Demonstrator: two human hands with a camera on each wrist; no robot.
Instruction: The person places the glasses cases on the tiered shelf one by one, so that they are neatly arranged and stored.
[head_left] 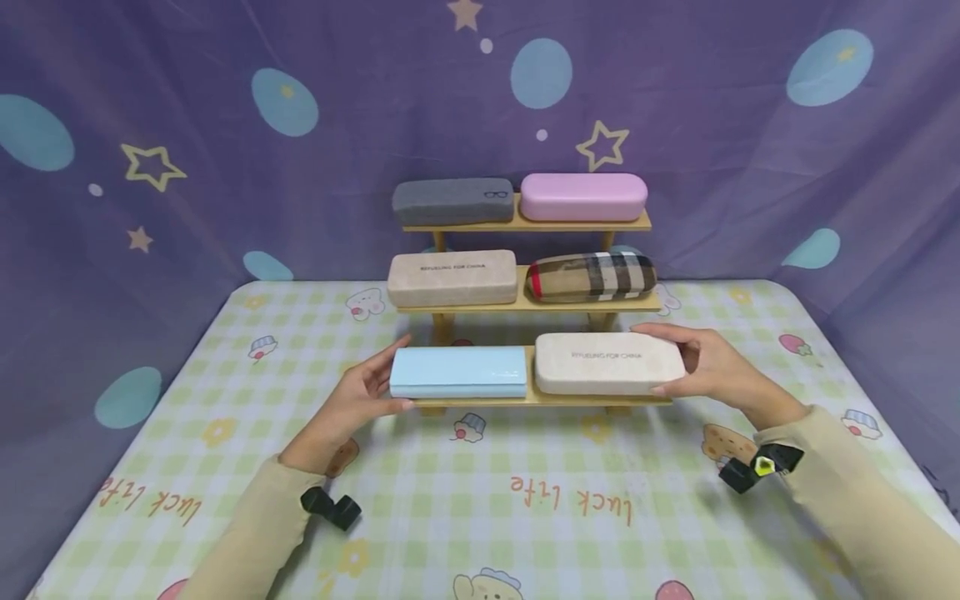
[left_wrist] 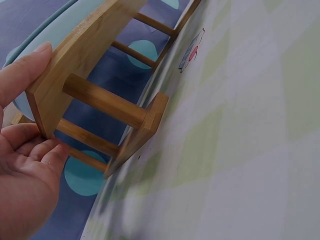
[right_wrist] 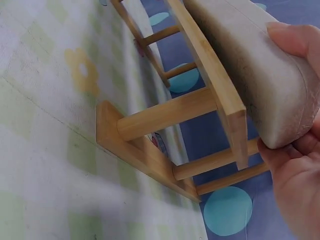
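Observation:
A three-tier wooden rack (head_left: 480, 402) stands on the table and carries glasses cases. On its bottom shelf lie a light blue case (head_left: 457, 372) and a cream case (head_left: 607, 363). My left hand (head_left: 360, 400) cups the left end of that shelf beside the blue case. Its thumb lies on the board (left_wrist: 75, 60), and the relaxed fingers (left_wrist: 42, 147) touch the board's end. My right hand (head_left: 712, 367) holds the right end of the cream case (right_wrist: 250, 65), thumb (right_wrist: 292, 37) on top and fingers curled under it.
The middle shelf bears a beige case (head_left: 452, 278) and a plaid case (head_left: 591, 277). A grey case (head_left: 452, 201) and a pink case (head_left: 583, 197) lie on the top shelf. A checked tablecloth (head_left: 480, 500) covers the table, and a purple star-print curtain (head_left: 225, 167) hangs behind.

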